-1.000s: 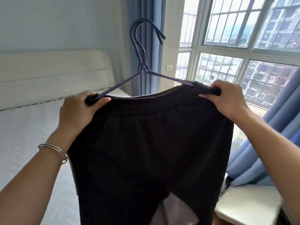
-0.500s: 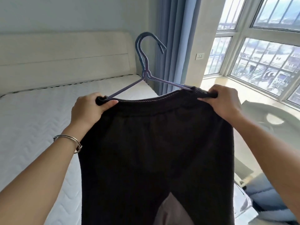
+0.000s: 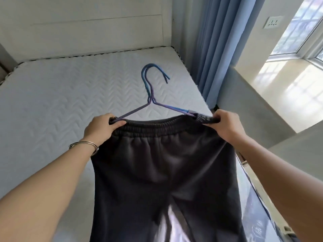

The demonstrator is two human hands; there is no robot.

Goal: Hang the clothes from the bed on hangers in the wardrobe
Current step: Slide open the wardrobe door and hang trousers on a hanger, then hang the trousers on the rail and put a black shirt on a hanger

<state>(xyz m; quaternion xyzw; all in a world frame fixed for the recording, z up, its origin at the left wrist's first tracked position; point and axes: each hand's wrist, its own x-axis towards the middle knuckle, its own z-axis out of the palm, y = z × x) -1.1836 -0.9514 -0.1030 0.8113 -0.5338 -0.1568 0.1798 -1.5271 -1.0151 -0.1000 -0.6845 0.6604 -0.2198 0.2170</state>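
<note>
The head view shows the left hand (image 3: 100, 127) and the right hand (image 3: 225, 125) each gripping one end of the dark pants (image 3: 164, 172) on a blue hanger (image 3: 150, 96), held up over the bed (image 3: 52, 102)

No writing, brand, number or sign can be read anywhere in view. The white wall socket plate (image 3: 273, 22), far right beside the long blue curtain (image 3: 213, 49), is too small and blurred to show any marking.
</note>
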